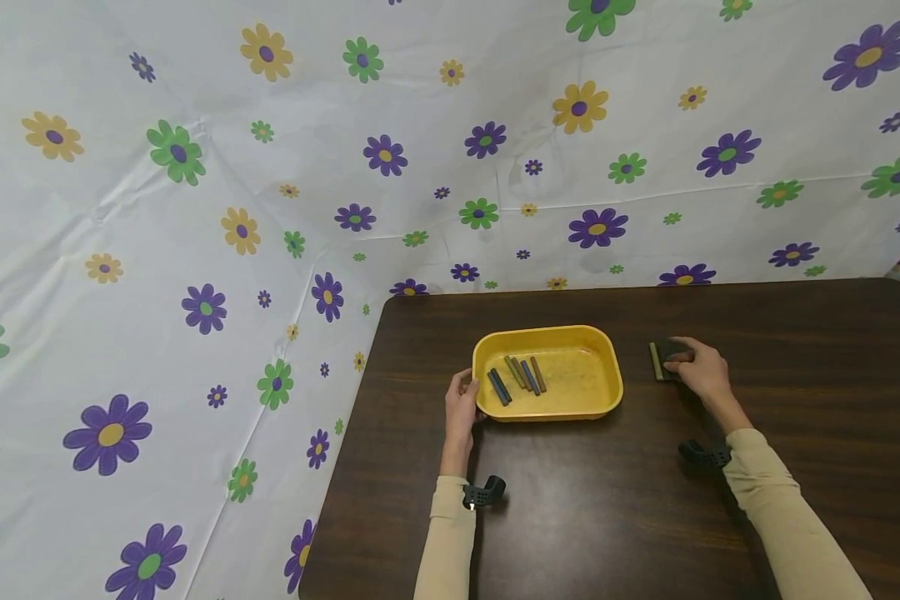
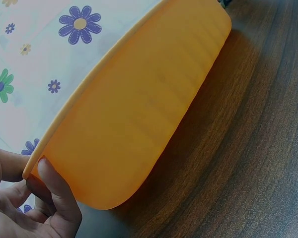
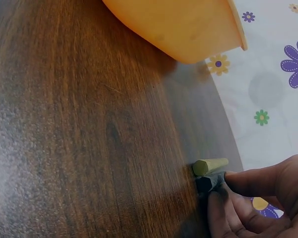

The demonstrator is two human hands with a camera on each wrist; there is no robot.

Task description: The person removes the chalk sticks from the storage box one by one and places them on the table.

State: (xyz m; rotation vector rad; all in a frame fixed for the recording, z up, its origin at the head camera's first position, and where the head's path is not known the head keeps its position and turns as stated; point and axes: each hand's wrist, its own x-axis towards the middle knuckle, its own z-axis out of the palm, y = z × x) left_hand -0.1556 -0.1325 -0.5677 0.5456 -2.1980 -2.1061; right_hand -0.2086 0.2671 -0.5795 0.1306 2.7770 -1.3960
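Observation:
A yellow plastic tray (image 1: 581, 383) sits on the table, with several crayon-like sticks (image 1: 499, 387) in blue, olive and brown lying in its left half. At the tray's left end, my left hand (image 1: 461, 408) grips the rim; the left wrist view shows thumb and fingers around the tray's corner (image 2: 109, 129). To the right of the tray, my right hand (image 1: 701, 372) pinches a dark crayon (image 3: 206, 184) between thumb and fingers, low at the tabletop. Right beside it lies an olive-yellow crayon (image 1: 656, 362). The fingers partly cover the dark one.
The dark brown wooden table (image 1: 607, 508) carries everything. White cloth with printed flowers (image 1: 420, 150) hangs behind its back edge and along its left side. A black wrist camera band (image 1: 483, 493) is on the left wrist, another (image 1: 703, 454) on the right.

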